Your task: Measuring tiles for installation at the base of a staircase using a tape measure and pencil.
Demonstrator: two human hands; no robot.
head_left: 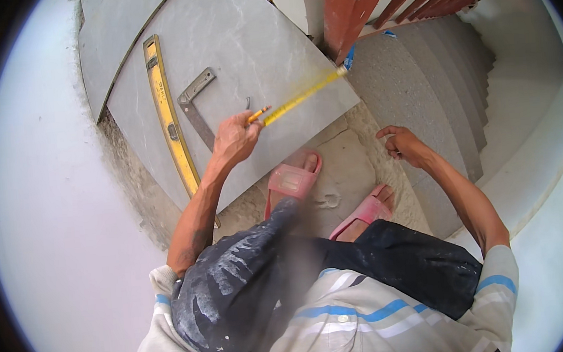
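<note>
My left hand [237, 138] is closed over the large grey tile, with a pencil [259, 114] sticking out of its fingers. A yellow tape measure blade [302, 97] runs from this hand toward the tile's right corner, slightly blurred; its case is not visible, probably hidden in the hand. My right hand [403, 145] hangs in the air over the edge of the stairs, index finger stretched out, the others loosely bent, nothing seen in it. A metal try square [198, 106] lies on the grey tile [272, 51] beside my left hand. Left of it rests a yellow spirit level [167, 112].
Grey curved stairs [420, 85] descend at the right. A red-brown post [351, 11] with slanted rails stands at the far side. Another grey tile [102, 38] adjoins at far left. My feet in pink sandals [293, 180] stand on rough concrete [339, 155]. White walls curve along both sides.
</note>
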